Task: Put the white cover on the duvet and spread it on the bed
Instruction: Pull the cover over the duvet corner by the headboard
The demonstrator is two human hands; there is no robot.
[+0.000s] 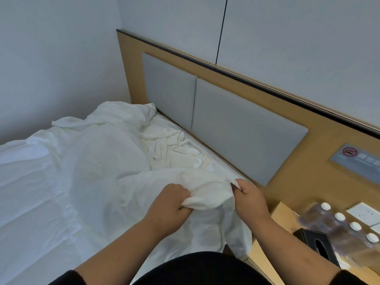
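Head view: both hands clutch one corner of the white cover [207,194] at the bed's [26,182] near right edge, left hand [171,204] fisted in a bunched fold, right hand [249,197] pinching the tip. Rumpled duvet [123,120] lies heaped far left against the headboard [242,124]. Close right, a bedside table [284,211] crowds the edge, carrying water bottles [339,225] and a black tissue box [316,241]. Open room stretches left across the mattress.

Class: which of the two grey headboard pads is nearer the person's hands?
The larger right-hand pad, beside the nightstand; the narrower left pad sits toward the corner.
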